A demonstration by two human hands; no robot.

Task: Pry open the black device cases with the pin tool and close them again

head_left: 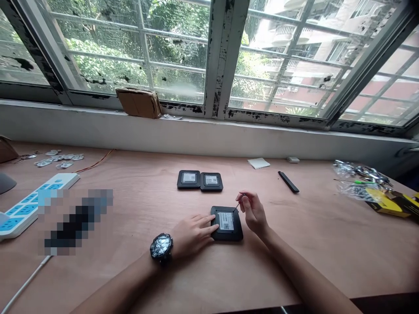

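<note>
A black square device with a white printed label (225,221) lies flat on the wooden table in front of me. My left hand (195,231), with a watch (161,247) on its wrist, rests palm down with fingers stretched onto the device's left side. My right hand (253,213) is closed in a pinch around a thin screwdriver (236,208). The slim shaft slants down to the device's upper right corner, while most of the handle is hidden by my fingers. Behind them sit two similar black devices (189,179), side by side, also labelled.
A white power strip (36,203) and a pixelated dark object (77,222) lie left. Small clear packets (65,158) are at the back left. A black bar (288,182), white paper (259,163), plastic bags (356,174) and yellow-black boxes (389,203) are to the right.
</note>
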